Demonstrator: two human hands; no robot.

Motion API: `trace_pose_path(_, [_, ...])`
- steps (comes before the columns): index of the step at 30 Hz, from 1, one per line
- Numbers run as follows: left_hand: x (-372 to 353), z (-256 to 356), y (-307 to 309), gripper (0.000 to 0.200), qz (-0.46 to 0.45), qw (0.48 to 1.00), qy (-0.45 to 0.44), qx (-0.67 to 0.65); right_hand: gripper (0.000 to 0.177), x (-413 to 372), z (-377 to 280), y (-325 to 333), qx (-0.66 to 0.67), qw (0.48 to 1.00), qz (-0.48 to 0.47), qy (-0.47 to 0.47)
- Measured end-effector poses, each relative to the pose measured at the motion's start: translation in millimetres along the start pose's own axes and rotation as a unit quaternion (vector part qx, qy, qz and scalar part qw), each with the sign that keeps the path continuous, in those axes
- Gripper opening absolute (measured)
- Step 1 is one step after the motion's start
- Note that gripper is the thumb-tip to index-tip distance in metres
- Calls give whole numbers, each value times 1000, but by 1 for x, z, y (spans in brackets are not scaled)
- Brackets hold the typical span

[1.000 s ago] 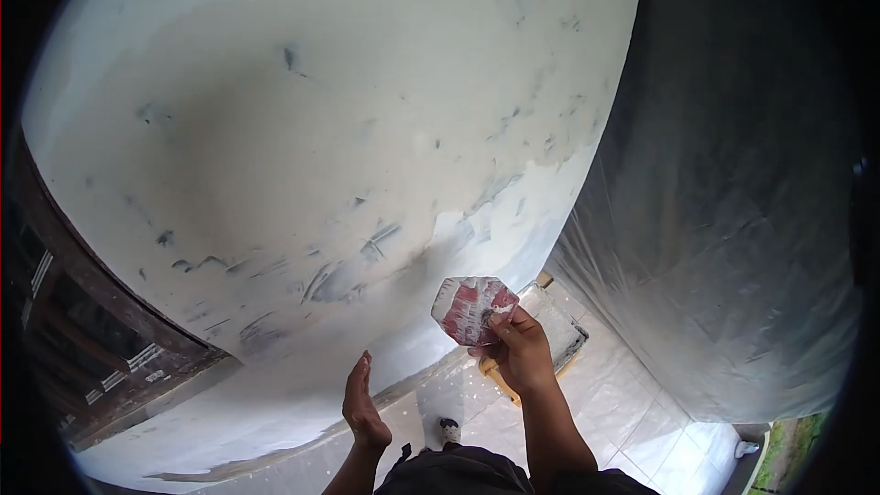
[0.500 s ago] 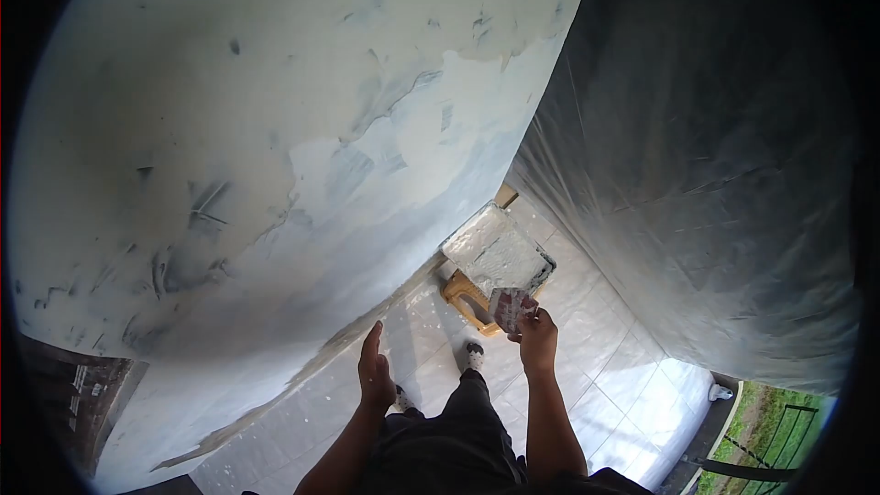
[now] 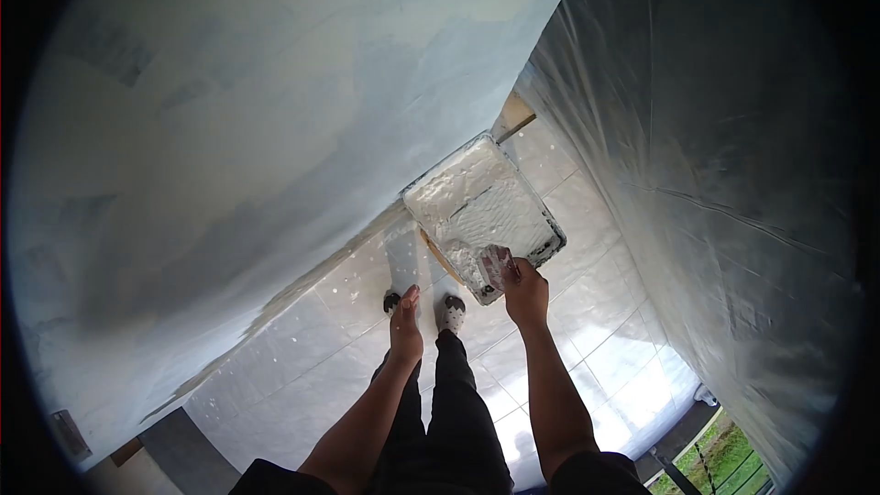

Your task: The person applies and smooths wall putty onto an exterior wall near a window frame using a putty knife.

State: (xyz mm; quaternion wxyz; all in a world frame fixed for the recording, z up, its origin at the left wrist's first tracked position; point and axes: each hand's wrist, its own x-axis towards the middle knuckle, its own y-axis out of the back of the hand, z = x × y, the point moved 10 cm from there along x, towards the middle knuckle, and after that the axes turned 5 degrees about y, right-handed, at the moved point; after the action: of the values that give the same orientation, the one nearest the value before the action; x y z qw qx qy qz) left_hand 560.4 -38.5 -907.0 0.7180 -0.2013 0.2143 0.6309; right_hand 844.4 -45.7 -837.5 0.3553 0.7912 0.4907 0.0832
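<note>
A flat reddish-brown scraper (image 3: 496,268), smeared with white paste, is gripped in my right hand (image 3: 527,293). Its blade overlaps the near corner of a dark-rimmed tray (image 3: 561,236). White paste (image 3: 481,197) fills this tray in a thick, uneven layer. My left hand (image 3: 406,328) hangs in the air over the floor, left of the tray, its fingers stretched out and holding nothing. Under the tray's left edge a bit of a yellow-brown stool (image 3: 438,253) shows; the tray hides most of it.
A pale wall (image 3: 275,128) with smeared patches rises along the left. Plastic sheeting (image 3: 715,174) hangs on the right. Tiles (image 3: 330,321) with white specks cover the floor, where my feet (image 3: 452,312) stand. Grass (image 3: 733,458) shows at the lower right.
The view has moved nearer to the tray, which looks larger. My right hand has brought the scraper over the tray's near corner. My left hand has shifted right.
</note>
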Motion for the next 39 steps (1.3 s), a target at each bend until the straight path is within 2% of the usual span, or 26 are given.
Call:
trace_pose_path(1, [15,-26,-8,81,10,997,69,-33,21,7,9,-10,-4,1000,-4,-6])
trace_pose_path(2, [19,-36,-17,81,12,996,82,-29,21,11,16,-18,-5,1000,-11,-17])
trace_pose_path(4, [34,-55,-32,86,59,980,153,-110,21,24,24,-40,-7,999,-44,-30])
trace_pose_path(6, [50,-69,-40,88,76,973,173,-130,20,30,36,-62,-4,998,-51,-36])
trace_pose_path(8, [62,-77,-50,88,73,956,193,-209,20,34,38,-78,-8,998,-51,-22])
trace_pose_path(12, [77,-78,-57,94,75,946,194,-247,19,37,44,-97,-15,997,-67,-20])
trace_pose_path(23, [83,-88,-59,99,37,947,214,-236,19,45,49,-117,-22,996,-79,-27])
trace_pose_path(28, [85,-89,-68,107,-1,937,232,-260,18,47,47,-116,-21,996,-80,-23])
trace_pose_path(34, [87,-90,-67,107,-3,933,242,-267,18,48,39,-111,5,998,-60,-13])
trace_pose_path(37, [87,-91,-67,108,-7,933,239,-268,17,48,38,-116,-46,996,-79,-2])
trace_pose_path(39, [87,-90,-68,108,-3,932,240,-271,17,51,37,-108,35,998,-48,-14])
